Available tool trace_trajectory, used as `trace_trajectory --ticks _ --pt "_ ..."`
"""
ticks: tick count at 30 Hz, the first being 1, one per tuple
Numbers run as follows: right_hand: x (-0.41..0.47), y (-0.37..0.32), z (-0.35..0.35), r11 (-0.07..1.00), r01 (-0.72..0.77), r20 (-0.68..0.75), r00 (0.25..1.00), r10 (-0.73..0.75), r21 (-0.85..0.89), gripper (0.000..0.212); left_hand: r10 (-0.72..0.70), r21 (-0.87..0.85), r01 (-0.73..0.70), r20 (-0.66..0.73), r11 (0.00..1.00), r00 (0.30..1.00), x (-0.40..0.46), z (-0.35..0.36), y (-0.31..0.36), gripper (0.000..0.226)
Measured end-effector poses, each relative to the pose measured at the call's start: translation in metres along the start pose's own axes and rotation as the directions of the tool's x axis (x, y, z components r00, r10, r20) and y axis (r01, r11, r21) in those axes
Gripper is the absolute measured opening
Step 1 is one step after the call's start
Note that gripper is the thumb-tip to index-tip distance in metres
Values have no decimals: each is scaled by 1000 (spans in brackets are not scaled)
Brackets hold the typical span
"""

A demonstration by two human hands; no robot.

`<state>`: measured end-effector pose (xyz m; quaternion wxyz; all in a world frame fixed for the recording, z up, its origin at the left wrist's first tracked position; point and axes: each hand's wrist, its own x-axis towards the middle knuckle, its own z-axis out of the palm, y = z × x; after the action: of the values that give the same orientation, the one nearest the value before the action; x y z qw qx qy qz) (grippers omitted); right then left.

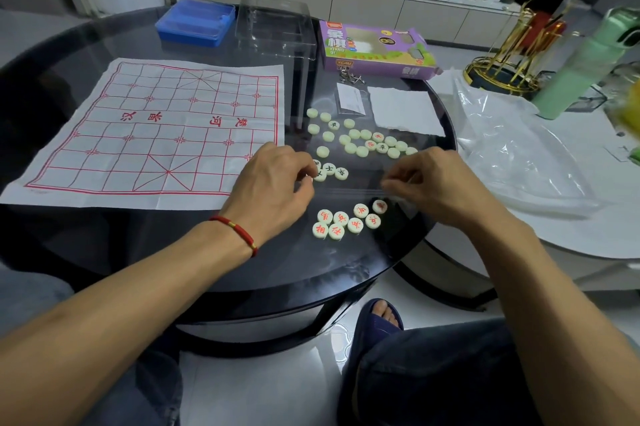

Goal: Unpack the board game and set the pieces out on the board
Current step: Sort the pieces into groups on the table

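Note:
A white cloth board (156,127) with red grid lines lies unfolded on the left of the dark round table (207,252); no pieces are on it. Pale round pieces lie to its right: a scattered pile (360,138), mostly blank side up, a small black-lettered group (330,171), and a red-lettered cluster (346,221) nearer me. My left hand (273,183), with a red cord at the wrist, has its fingers curled at the black-lettered group, touching a piece. My right hand (436,183) hovers above the red cluster with curled fingertips; whether it holds a piece is hidden.
The purple game box (374,48), a clear plastic case (277,27) and a blue tray (195,22) stand at the back. A white paper sheet (405,110) and a clear plastic bag (519,155) lie right. A gold rack (512,44) and green bottle (588,62) stand far right.

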<state>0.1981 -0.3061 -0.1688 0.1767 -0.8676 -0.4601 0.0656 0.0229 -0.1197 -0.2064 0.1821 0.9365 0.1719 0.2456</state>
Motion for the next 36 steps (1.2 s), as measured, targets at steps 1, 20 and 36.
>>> trace_trajectory --ticks 1,20,36 --pt "6 4 3 999 -32 -79 996 30 -21 8 3 -10 -3 -2 1000 1000 0 -1 0 14" --pt "18 -9 4 735 -231 -32 945 325 637 1 8 -99 -10 -17 995 1000 -3 -7 3 18" --pt "11 -38 6 892 -87 -131 978 161 443 12 -261 -323 327 232 888 937 -2 -34 12 5"
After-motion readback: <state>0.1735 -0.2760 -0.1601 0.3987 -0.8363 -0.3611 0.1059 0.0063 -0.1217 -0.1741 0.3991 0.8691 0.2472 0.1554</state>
